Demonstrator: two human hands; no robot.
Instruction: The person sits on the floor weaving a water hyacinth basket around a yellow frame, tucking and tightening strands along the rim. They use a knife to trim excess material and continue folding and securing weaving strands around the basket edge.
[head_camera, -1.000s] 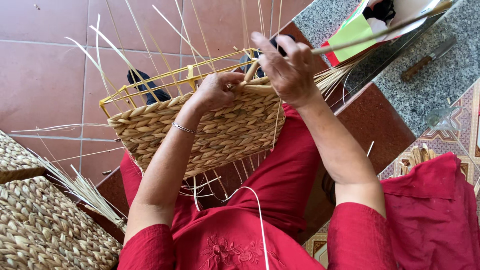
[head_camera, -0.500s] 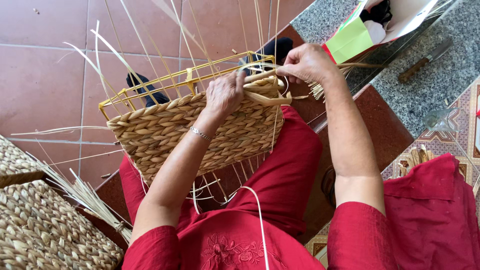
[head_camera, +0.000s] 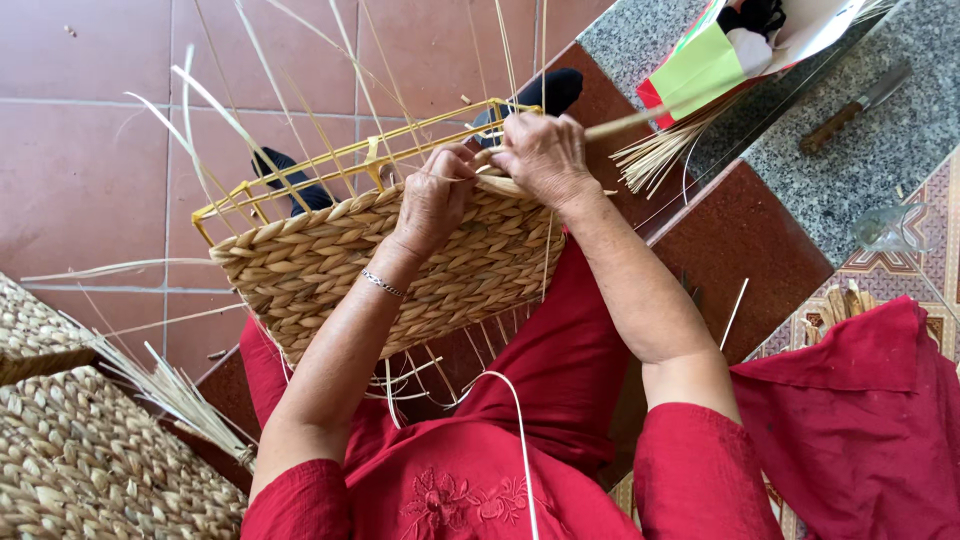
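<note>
Fingers of both hands are meeting at the top edge of a half-woven basket that is resting on the person's lap. The left hand is curling over the rim, its fingers clenched around a flat pale strand and pressing it against the weave just beneath them. The right hand is pinching the same strand right beside the left, fingers closed on it. A yellow wire frame is rising just beyond the fingers, with loose straw stalks standing up from it. Well off to the right of the fingers, a knife is lying on the grey stone counter.
</note>
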